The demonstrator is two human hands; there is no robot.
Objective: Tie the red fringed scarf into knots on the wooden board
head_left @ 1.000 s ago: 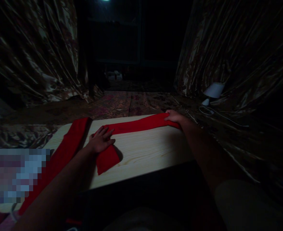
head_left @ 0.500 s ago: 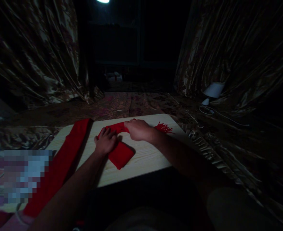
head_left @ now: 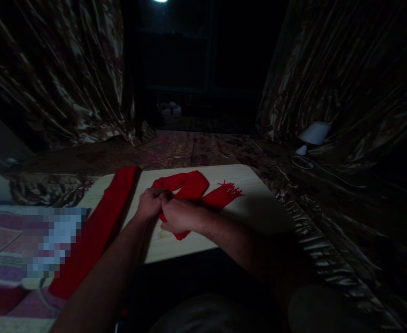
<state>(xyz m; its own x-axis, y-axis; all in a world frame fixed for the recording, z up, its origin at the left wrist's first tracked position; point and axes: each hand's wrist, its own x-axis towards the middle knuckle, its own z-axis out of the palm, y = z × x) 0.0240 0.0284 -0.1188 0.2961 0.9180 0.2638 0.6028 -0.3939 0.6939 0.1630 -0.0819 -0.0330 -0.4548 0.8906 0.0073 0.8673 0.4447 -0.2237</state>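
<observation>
A red scarf [head_left: 192, 185] lies bent and folded on a light wooden tabletop, its fringed end [head_left: 231, 189] pointing to the back right. My left hand [head_left: 151, 203] is closed on the scarf's left part. Right beside it, my right hand [head_left: 179, 215] is closed on the red cloth, its fingertips meeting the left hand. The hands cover part of the folds. Along the tabletop's left side runs a long flat strip of red cloth [head_left: 102, 212]; whether it joins the scarf I cannot tell.
The wooden tabletop [head_left: 161, 243] has a rounded far corner. A small white lamp [head_left: 315, 132] with a cord stands at the right near patterned curtains [head_left: 300, 83]. Striped bedding [head_left: 2, 240] lies at the left, partly pixelated. The room is dark.
My right hand has moved left and nearer to me, up against my left hand. The scarf's far part now forms a bend, and more of its fringed end shows. The view has shifted slightly.
</observation>
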